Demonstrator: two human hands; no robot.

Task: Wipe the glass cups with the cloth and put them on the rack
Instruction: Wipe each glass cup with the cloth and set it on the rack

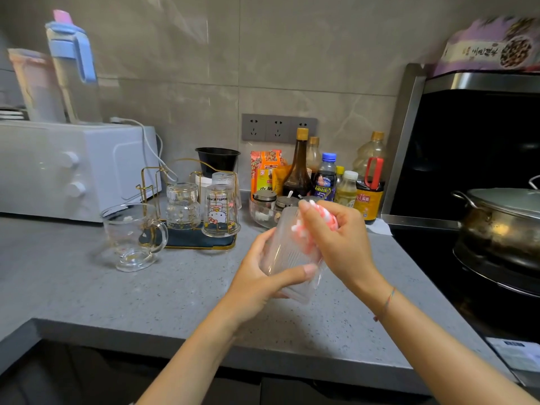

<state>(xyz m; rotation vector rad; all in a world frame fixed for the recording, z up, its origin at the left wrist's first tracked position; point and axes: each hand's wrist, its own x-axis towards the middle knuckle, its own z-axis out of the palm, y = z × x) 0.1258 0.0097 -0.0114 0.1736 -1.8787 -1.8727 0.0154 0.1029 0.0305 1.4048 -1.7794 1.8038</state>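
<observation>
The left hand [263, 277] grips the ribbed clear glass cup [287, 252] above the grey counter [146, 290], mouth tilted away. The right hand [339, 241] pinches the pink-and-white cloth [325, 216] into it. The gold wire rack [147, 182] stands behind-left, nearer the left hand.

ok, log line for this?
wiping | left hand grips ribbed glass | right hand grips cloth at glass rim | rack: three cups | mug on counter

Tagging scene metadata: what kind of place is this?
Likely a home kitchen: grey countertop with a white oven, sauce bottles by the wall, and a lidded pot at right.
</observation>
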